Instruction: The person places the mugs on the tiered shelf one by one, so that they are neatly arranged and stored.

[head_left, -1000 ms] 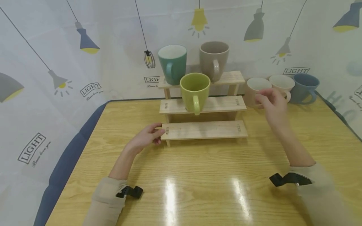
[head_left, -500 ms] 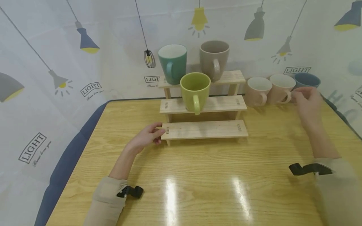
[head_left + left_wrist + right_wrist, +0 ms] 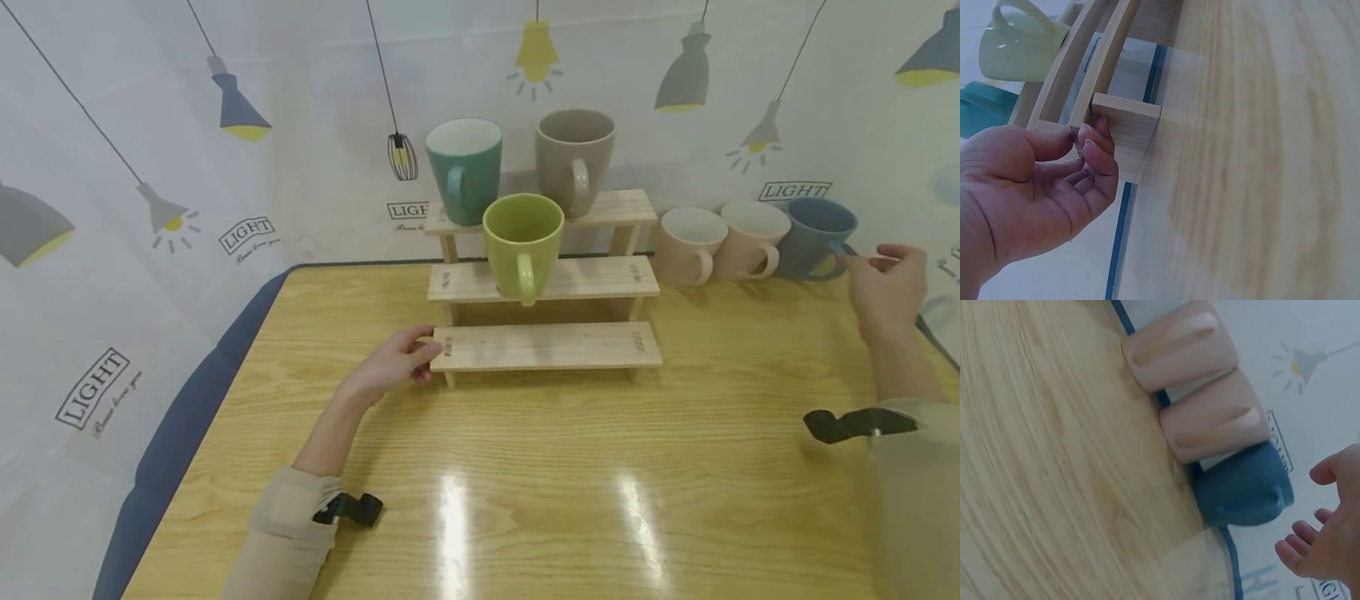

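My left hand [image 3: 392, 364] pinches the left end of the lowest tier of a three-tier wooden shelf [image 3: 547, 348]; in the left wrist view, the thumb lies above the board and the fingers curl beneath it. At the far right, my right hand [image 3: 888, 287] is beside the handle of a blue mug [image 3: 813, 225]. The right wrist view shows a gap between this hand [image 3: 1329, 528] and the blue mug [image 3: 1241, 484], its fingers loosely bent and holding nothing. Two pale pink mugs, one left [image 3: 682, 250] and one middle [image 3: 746, 242], stand in a row with the blue one.
On the shelf's top tier stand a teal mug [image 3: 463, 171] and a taupe mug [image 3: 573, 162]. A yellow-green mug [image 3: 517, 242] is on the middle tier. The wooden table [image 3: 525, 467] meets a lamp-printed wall covering [image 3: 322, 150] at the back.
My right hand has travelled rightward past the two pink mugs to the blue mug's handle side. The left hand keeps its hold on the shelf, and the mugs stay put.
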`<action>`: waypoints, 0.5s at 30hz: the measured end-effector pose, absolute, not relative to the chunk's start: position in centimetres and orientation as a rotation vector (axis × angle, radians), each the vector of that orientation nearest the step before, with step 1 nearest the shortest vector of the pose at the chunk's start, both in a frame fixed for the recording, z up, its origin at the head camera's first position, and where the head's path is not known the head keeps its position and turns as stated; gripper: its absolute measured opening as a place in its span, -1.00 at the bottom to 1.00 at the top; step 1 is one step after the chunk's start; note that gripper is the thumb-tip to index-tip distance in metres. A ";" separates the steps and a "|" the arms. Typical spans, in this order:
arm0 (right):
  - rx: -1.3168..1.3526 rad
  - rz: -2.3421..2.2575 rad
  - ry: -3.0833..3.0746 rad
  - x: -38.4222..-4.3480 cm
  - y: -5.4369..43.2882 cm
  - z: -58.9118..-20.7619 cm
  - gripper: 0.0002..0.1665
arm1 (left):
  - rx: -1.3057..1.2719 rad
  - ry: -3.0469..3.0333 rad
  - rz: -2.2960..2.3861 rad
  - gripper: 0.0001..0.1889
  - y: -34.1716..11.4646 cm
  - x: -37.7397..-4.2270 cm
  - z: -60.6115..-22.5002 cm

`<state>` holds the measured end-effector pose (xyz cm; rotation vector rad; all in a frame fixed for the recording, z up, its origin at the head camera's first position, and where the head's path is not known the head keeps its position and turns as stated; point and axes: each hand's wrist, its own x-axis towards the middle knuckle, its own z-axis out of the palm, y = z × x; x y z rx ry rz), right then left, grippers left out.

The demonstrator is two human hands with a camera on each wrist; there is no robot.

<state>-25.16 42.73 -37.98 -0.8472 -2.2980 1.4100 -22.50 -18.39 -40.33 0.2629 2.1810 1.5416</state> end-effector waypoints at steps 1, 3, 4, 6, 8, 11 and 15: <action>-0.854 1.415 -2.324 -25.2 43.2 -38.2 -0.53 | 0.264 2.182 1.540 -0.36 -18.4 -22.5 -40.4; -0.840 1.418 -2.386 -25.3 43.9 -38.7 -0.29 | 0.256 2.183 1.539 -0.36 -18.4 -22.5 -40.4; -0.813 1.407 -2.425 -25.3 44.3 -38.9 -0.20 | 0.252 2.182 1.538 -0.36 -18.4 -22.5 -40.4; -0.735 1.433 -2.481 -25.2 44.9 -39.3 -0.21 | 0.256 2.184 1.535 -0.36 -18.4 -22.5 -40.4; -0.653 1.496 -2.494 -25.2 45.3 -39.8 -0.36 | 0.255 2.183 1.534 -0.36 -18.4 -22.4 -40.3; -0.573 1.613 -2.466 -25.3 45.6 -40.4 -0.50 | 0.256 2.180 1.533 -0.35 -18.5 -22.4 -40.2; -0.532 1.735 -2.370 -25.7 45.8 -41.0 -0.59 | 0.257 2.179 1.530 -0.35 -18.5 -22.5 -40.2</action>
